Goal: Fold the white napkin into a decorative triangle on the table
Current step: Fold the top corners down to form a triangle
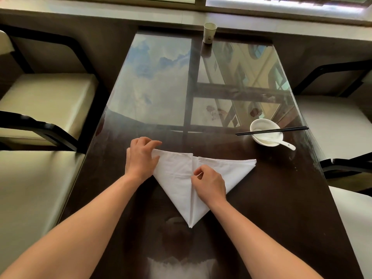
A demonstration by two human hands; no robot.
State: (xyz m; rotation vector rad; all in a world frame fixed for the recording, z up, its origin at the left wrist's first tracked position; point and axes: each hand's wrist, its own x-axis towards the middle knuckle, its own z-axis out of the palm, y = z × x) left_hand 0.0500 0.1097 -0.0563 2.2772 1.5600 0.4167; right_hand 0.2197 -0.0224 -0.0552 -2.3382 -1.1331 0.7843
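Left grip (141, 158) curls over the far-left corner of the white napkin (177, 178), likely pinning that flap so the cloth cannot slide on the glossy counter (261, 198). The napkin lies flat, a triangle with its tip toward the person and two flaps meeting at a centre seam. Right grip (209, 182), at that seam, pinches the right flap's inner edge, probably to align it.
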